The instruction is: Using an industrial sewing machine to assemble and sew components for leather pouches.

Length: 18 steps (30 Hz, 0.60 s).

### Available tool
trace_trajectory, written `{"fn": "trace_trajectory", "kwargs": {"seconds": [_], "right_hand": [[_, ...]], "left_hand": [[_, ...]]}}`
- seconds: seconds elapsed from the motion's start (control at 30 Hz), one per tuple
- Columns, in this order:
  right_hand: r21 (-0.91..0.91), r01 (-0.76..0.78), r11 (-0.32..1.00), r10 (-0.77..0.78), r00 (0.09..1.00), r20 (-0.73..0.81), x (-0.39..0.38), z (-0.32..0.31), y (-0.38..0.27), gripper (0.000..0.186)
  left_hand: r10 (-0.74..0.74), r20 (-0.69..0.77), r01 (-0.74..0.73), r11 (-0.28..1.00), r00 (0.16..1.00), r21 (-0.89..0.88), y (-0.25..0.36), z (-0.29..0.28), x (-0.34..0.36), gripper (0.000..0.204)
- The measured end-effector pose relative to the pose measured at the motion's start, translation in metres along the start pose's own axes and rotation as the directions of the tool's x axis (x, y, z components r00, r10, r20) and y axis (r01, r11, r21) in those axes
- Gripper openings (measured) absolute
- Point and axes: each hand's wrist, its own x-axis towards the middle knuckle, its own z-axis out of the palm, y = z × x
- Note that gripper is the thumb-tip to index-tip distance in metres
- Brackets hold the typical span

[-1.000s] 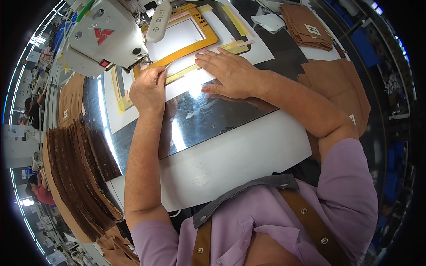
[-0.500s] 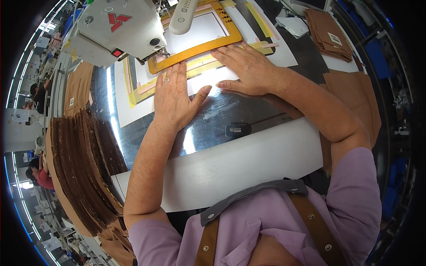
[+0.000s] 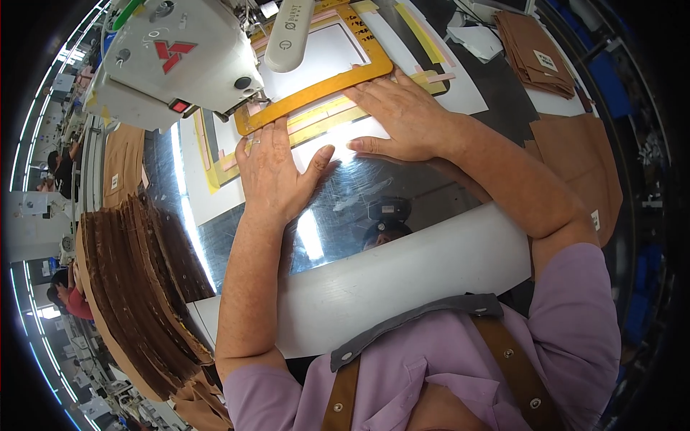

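Note:
My left hand (image 3: 272,172) lies flat, palm down, with its fingertips at the near edge of an orange frame (image 3: 316,98) and its thumb spread out. Further right, my right hand (image 3: 408,121) rests flat too, fingers stretched toward the frame's near right corner. Neither hand grips anything. Beneath the frame and fingers is a white sheet (image 3: 213,207) edged with yellow and pink tape strips. Close to the frame's left side stands the white head of a sewing machine (image 3: 154,79); its needle area is partly hidden.
A thick stack of brown fabric pieces (image 3: 133,280) stands at the left. More brown pieces (image 3: 528,50) lie at the far right, and others (image 3: 578,154) beside my right arm. A shiny metal tabletop (image 3: 338,241) and a white front board (image 3: 410,273) lie between my forearms.
The view has shifted and turned a little. My left fingertips are slightly further left along the frame's near edge. The right hand stays nearly in place against it.

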Motion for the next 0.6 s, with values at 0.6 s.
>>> {"fn": "trace_trajectory", "kwargs": {"seconds": [0.6], "right_hand": [[-0.049, -0.123, 0.991, 0.124, 0.992, 0.004, 0.0005, -0.0083, -0.0074, 0.092]], "left_hand": [[0.000, 0.014, 0.000, 1.000, 1.000, -0.001, 0.0005, -0.0049, 0.0036, 0.106]]}}
